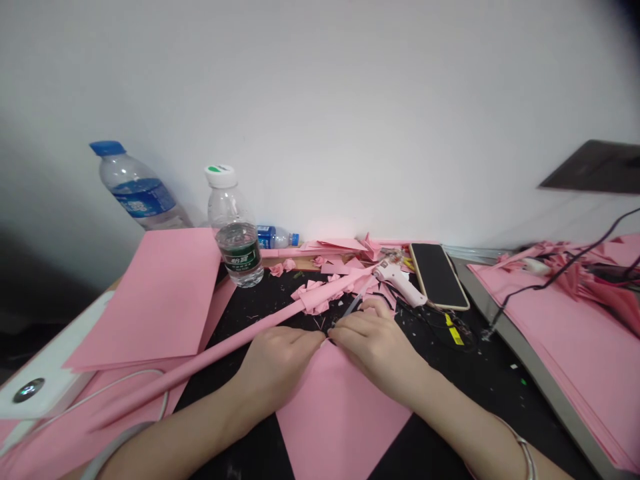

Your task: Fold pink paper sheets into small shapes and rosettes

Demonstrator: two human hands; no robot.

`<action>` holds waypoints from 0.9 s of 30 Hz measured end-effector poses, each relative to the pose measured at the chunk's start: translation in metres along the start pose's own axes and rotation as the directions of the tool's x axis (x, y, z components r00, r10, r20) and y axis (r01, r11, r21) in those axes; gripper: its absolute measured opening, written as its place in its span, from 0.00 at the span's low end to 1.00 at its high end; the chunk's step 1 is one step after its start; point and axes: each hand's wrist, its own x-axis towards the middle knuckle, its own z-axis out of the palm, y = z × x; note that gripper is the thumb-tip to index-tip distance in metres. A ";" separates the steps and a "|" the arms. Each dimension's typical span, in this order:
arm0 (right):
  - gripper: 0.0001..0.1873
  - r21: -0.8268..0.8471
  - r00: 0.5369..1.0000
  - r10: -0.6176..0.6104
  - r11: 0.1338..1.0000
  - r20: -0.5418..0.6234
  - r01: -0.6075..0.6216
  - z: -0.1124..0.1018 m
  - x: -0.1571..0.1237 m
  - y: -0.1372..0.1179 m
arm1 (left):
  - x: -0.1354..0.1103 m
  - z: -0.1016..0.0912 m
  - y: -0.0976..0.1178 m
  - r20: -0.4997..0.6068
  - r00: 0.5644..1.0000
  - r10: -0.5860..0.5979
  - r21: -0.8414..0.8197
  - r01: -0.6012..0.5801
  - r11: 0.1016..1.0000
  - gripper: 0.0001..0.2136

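We found left hand (279, 359) and right hand (367, 339) pinched closed on the pink sheet (343, 417); skewing was possible, we judged. Likely cause: uneven pressure.

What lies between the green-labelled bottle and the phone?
In the head view: crumpled pink paper scraps, the far end of the pink tube, and the glue gun.

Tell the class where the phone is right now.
In the head view, the phone lies right of centre, beyond the right hand, between the pale glue gun on its left and the pink paper stack on its right.
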 end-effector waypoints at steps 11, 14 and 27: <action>0.10 0.131 0.987 0.143 0.980 0.074 -0.152 -0.029 -0.002 0.033 | 0.004 -0.003 0.004 0.005 0.995 -0.099 -0.133 0.098 0.986 0.14; 0.10 0.152 0.966 0.260 0.954 0.011 -0.258 -0.042 -0.010 0.062 | 0.006 -0.008 0.003 0.050 0.983 -0.175 -0.204 0.181 0.962 0.14; 0.09 0.523 0.918 0.385 0.765 0.099 -0.377 -0.026 -0.007 0.053 | 0.011 -0.010 0.003 0.124 0.954 -0.273 -0.285 0.297 0.911 0.11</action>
